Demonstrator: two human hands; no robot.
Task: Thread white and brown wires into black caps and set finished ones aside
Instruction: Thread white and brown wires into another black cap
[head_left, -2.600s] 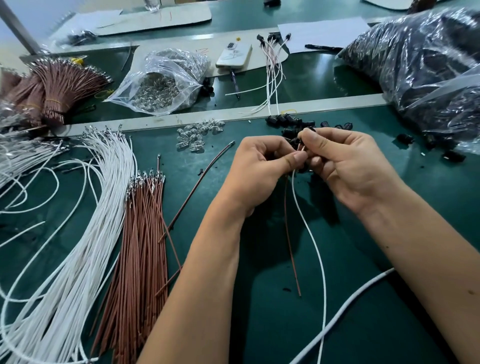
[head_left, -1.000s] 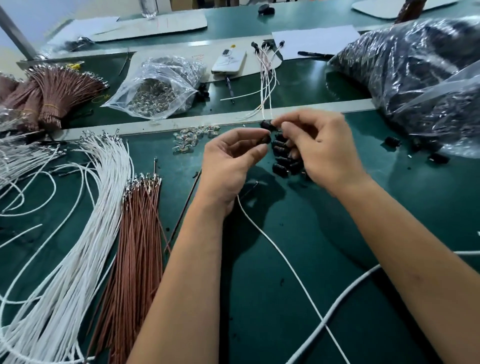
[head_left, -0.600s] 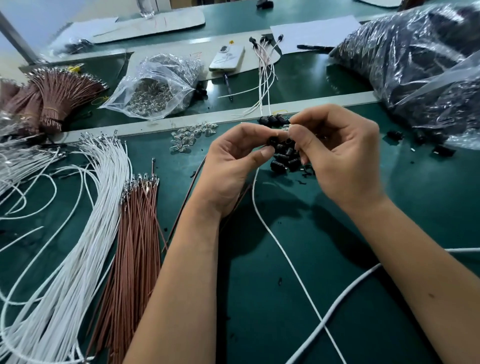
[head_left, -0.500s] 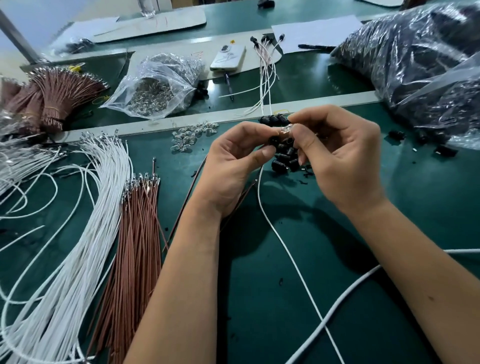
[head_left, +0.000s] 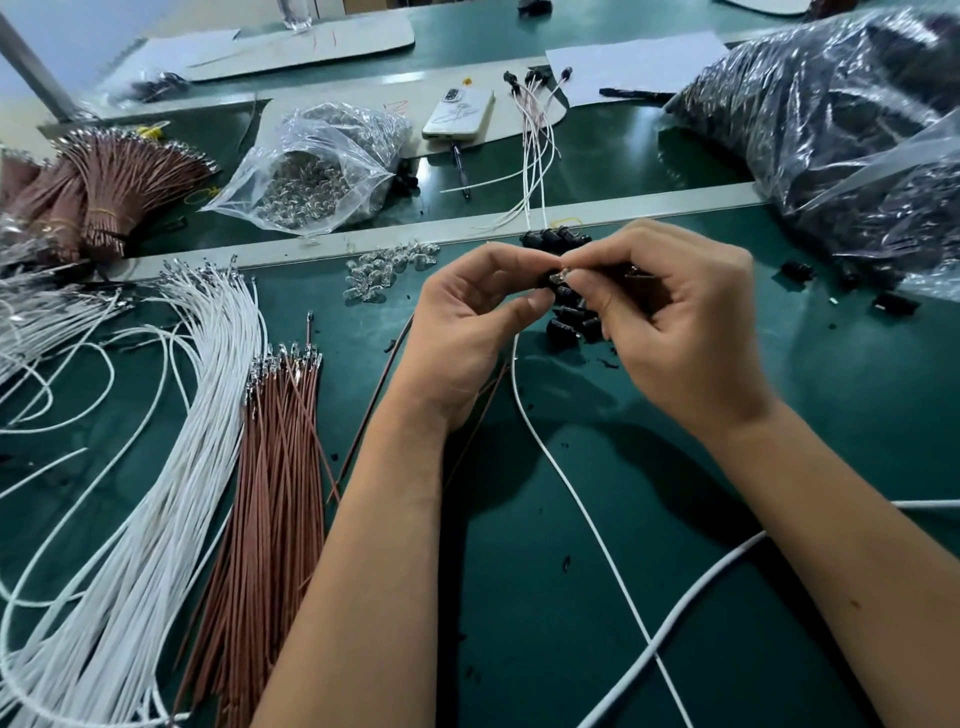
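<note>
My left hand (head_left: 462, 322) pinches a black cap (head_left: 551, 281) between thumb and fingers, above a small heap of loose black caps (head_left: 566, 325). My right hand (head_left: 670, 322) meets it, its fingertips pinched on the metal tip of a wire at the cap. A thin white wire (head_left: 582, 499) trails from the hands toward me, and a brown wire (head_left: 480, 405) runs under my left wrist. A fan of white wires (head_left: 156, 467) and a bundle of brown wires (head_left: 270, 493) lie at the left. Finished wired caps (head_left: 535, 130) lie beyond the grey strip.
A clear bag of small metal parts (head_left: 317, 171), a phone (head_left: 460, 111), tied brown wire bundles (head_left: 104, 182) and a large bag of black parts (head_left: 841, 119) sit at the back. Clear LEDs (head_left: 387, 267) lie near the grey strip. A thick white cable (head_left: 691, 613) crosses the front right.
My hands rose from the table toward the cap heap and closed together; the right fingers now hold the wire tip at the cap in my left hand. The white wire swung left.
</note>
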